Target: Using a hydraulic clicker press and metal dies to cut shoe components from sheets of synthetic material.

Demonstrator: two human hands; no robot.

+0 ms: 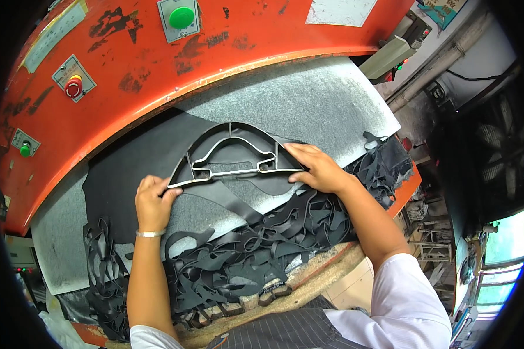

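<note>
fingers point(301, 152) of left hand point(152, 205) and right hand point(325, 170) pinch a metal frame point(233, 173) facing 3 labelled button plates point(72, 68).

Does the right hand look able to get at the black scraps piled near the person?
Probably yes, after letting go: the right hand grips the right end of the metal frame, but the black scraps lie close by, mostly uncovered.

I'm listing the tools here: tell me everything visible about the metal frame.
The frame is an arch of thin, metal-looking strips set on edge, dark-sided with pale rims: an outer curve, a smaller one nested inside, short struts between, a straight bar low down. It sits roughly level over black sheet and grey board; contact is unclear. The left grip holds its left corner, the right grip its right.
</note>
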